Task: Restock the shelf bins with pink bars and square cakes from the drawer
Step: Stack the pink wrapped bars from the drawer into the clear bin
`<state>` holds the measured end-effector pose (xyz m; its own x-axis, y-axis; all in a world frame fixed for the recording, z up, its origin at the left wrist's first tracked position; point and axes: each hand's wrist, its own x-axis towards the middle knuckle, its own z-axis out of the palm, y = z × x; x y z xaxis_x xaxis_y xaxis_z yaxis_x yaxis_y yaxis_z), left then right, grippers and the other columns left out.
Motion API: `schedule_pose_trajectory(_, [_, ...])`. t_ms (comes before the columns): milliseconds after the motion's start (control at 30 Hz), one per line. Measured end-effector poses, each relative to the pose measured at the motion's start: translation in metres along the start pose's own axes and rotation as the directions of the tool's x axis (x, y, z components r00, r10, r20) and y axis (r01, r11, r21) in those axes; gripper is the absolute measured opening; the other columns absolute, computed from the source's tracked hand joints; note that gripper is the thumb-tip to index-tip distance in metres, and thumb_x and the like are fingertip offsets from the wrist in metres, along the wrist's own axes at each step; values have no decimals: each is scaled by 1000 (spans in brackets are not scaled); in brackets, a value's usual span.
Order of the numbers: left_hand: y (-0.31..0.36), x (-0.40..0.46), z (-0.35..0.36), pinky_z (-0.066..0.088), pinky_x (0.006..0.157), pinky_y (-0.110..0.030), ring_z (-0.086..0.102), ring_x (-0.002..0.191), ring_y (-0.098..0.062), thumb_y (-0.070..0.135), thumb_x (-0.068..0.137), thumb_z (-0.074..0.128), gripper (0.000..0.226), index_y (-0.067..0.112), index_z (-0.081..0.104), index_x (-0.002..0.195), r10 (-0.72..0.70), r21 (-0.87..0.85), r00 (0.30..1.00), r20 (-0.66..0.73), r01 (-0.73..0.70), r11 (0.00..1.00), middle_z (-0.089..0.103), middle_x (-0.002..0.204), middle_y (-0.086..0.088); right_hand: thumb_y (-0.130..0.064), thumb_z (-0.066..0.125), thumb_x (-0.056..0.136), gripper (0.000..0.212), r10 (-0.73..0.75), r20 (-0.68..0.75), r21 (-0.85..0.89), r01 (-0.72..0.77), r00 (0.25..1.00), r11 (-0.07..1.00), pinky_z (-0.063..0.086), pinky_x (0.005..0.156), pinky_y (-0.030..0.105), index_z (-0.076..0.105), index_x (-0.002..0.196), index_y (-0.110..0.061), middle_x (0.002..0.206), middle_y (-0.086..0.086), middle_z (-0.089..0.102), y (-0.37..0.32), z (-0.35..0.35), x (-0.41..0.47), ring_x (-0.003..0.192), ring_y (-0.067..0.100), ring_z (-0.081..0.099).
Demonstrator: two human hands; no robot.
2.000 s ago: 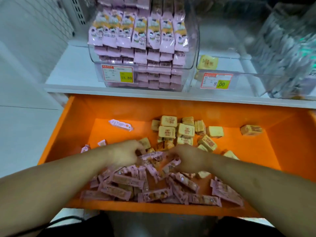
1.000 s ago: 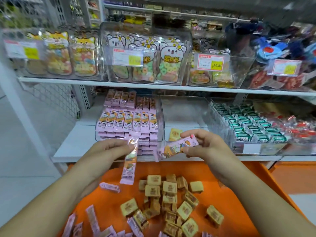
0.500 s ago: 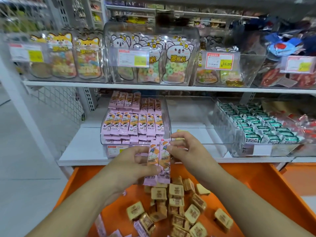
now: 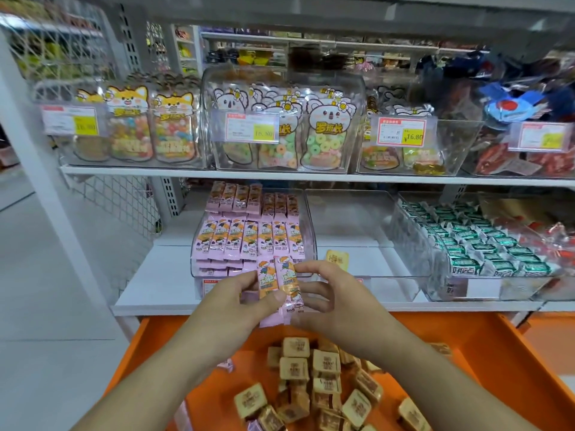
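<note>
Left hand [image 4: 239, 301] and right hand [image 4: 326, 293] pinch two pink bars [image 4: 277, 283] side by side, upright and faces forward, just before the pink-bar bin [image 4: 199, 241], presumably to match its rows; square cakes [image 4: 323, 362] lie in the orange drawer [image 4: 485, 346].

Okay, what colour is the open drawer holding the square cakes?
Bright orange drawer, clearest in the head view.

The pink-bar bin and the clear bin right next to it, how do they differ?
The pink-bar bin is packed with upright rows of pink bars; the next bin holds a single yellow square cake. The pink-bar bin stands further left. Both are clear plastic bins on the same white shelf.
</note>
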<state>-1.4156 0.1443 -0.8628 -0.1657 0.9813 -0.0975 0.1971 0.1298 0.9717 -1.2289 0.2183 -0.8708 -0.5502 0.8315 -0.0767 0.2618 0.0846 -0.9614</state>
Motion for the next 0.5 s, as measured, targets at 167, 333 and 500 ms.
schedule_pose_trajectory(167, [-6,4,-13,50,107,-35,60,120,-1,61,73,87,82,49,49,145,17,148,998,65,-26,989,61,135,27,-1,87,80,65,-70,-100,-2,70,993,998,61,88,30,59,129,-35,112,-12,69,-5,5,0,99,9,73])
schedule_pose_trajectory(333, [-3,4,-15,45,111,-31,43,136,2,45,77,89,106,59,19,155,116,246,992,50,-124,961,33,146,32,-6,83,84,62,-135,-146,10,138,980,990,62,91,44,65,124,-51,127,-10,61,-8,5,4,106,21,72])
schedule_pose_trajectory(500, [2,8,-9,45,87,-8,55,105,13,47,79,85,71,55,36,130,257,270,963,-74,-229,935,49,120,42,0,79,87,53,-126,-150,52,136,981,989,61,92,49,70,121,-39,111,-2,77,-9,8,10,99,20,76])
